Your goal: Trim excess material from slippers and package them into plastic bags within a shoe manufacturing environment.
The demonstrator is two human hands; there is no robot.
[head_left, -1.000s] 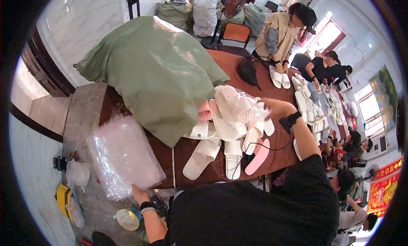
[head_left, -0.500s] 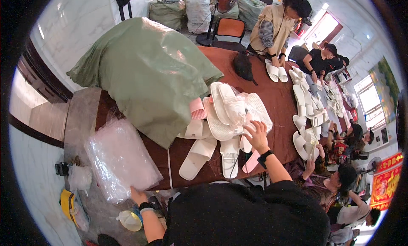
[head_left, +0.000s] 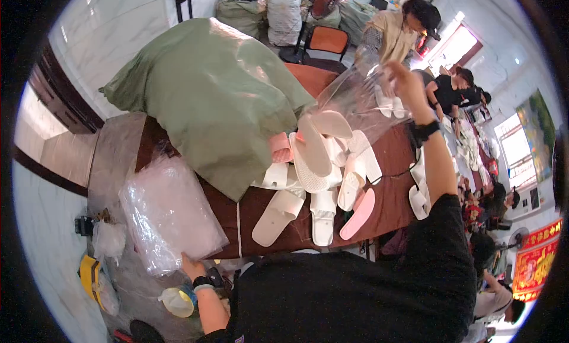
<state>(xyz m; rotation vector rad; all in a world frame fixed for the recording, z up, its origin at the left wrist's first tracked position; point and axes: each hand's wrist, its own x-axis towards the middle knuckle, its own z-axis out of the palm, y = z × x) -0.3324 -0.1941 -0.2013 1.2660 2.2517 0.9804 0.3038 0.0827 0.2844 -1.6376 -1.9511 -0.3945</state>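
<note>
My right hand is raised over the brown-covered table, closed on a clear plastic bag that stretches down to the left. Below the bag, pale slippers lie heaped, one tilted up on the others. A pink slipper and several white and cream ones point toward me along the near edge. At the lower left my left hand grips the near corner of a flat stack of clear plastic bags; its fingertips are partly hidden.
A large green sack covers the table's left part. Across the table a person in a beige vest stands by white slippers. More people sit along the right side. An orange-backed chair and stuffed sacks stand behind.
My right hand has risen from the slipper heap, up and to the right, drawing the clear bag off it. The upper slippers have shifted and tilted. My left hand has hardly moved.
</note>
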